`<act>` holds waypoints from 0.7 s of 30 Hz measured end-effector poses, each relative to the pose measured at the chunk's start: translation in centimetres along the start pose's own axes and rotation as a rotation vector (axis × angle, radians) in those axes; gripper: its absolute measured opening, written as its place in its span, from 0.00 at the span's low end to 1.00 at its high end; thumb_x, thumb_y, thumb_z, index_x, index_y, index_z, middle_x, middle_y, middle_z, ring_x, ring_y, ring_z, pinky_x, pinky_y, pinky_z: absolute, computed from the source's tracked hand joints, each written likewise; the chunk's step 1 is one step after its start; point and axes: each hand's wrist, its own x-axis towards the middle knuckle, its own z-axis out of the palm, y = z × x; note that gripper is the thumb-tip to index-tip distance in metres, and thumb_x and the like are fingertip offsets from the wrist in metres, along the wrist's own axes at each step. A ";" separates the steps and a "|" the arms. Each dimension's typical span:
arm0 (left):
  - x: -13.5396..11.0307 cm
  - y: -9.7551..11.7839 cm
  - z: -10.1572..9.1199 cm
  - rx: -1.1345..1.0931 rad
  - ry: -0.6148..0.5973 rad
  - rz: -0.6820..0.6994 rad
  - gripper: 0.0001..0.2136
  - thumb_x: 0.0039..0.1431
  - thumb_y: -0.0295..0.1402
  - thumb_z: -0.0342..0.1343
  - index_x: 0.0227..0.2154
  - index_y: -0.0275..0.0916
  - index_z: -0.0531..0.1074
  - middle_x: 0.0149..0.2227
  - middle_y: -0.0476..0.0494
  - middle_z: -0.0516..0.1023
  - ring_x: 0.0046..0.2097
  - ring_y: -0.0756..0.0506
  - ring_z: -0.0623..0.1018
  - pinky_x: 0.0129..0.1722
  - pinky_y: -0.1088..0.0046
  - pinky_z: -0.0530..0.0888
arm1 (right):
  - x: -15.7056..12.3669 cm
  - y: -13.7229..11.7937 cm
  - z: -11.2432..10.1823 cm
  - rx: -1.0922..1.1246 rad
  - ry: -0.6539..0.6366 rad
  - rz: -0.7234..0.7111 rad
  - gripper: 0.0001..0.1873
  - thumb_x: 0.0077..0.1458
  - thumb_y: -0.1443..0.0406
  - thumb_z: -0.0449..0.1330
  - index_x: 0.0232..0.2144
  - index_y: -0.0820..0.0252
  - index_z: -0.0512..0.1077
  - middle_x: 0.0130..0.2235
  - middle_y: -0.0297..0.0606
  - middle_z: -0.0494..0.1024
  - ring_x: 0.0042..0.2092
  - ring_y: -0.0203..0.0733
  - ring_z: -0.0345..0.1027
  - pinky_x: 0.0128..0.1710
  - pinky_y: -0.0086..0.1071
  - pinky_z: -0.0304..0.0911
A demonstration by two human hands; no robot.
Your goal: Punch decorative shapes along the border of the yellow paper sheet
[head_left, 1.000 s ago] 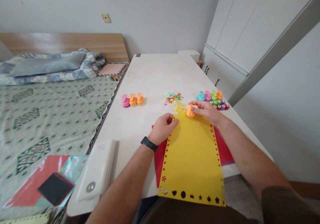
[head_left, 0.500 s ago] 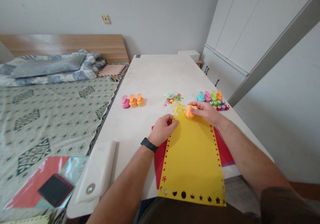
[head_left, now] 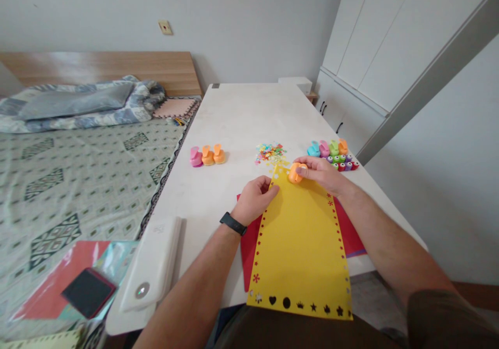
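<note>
A yellow card sheet (head_left: 300,255) lies lengthwise on the white table (head_left: 237,115), its near edge punched with a row of shapes, including a heart and a star, and small holes running up both sides. Red sheets (head_left: 249,250) stick out beneath it. The left hand (head_left: 253,201), with a black watch (head_left: 233,224) on its wrist, lies on the card's left edge, fingers close together and slightly curled. At the far end of the card, the right hand (head_left: 322,176) has its fingers clamped over an orange craft punch (head_left: 295,173), though how hard they press is difficult to judge from here. Just beyond lies a heap of coloured paper cut-outs (head_left: 268,153). Further punches stand in two groups: three at left (head_left: 207,156), more at right (head_left: 326,148).
</note>
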 end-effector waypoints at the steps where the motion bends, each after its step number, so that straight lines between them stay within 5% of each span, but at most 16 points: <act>1: 0.0 0.0 0.0 -0.001 -0.001 0.000 0.13 0.61 0.44 0.58 0.33 0.38 0.72 0.29 0.49 0.75 0.27 0.51 0.69 0.26 0.76 0.62 | 0.0 0.1 0.0 0.003 0.003 0.000 0.26 0.52 0.52 0.71 0.48 0.59 0.75 0.44 0.41 0.82 0.43 0.44 0.75 0.47 0.38 0.67; 21: -0.1 0.3 0.0 -0.017 0.001 -0.008 0.13 0.60 0.45 0.59 0.34 0.38 0.73 0.29 0.48 0.76 0.27 0.50 0.71 0.25 0.76 0.63 | -0.3 -0.3 0.0 0.089 0.027 0.022 0.24 0.49 0.54 0.73 0.45 0.59 0.76 0.41 0.37 0.81 0.39 0.40 0.73 0.43 0.34 0.65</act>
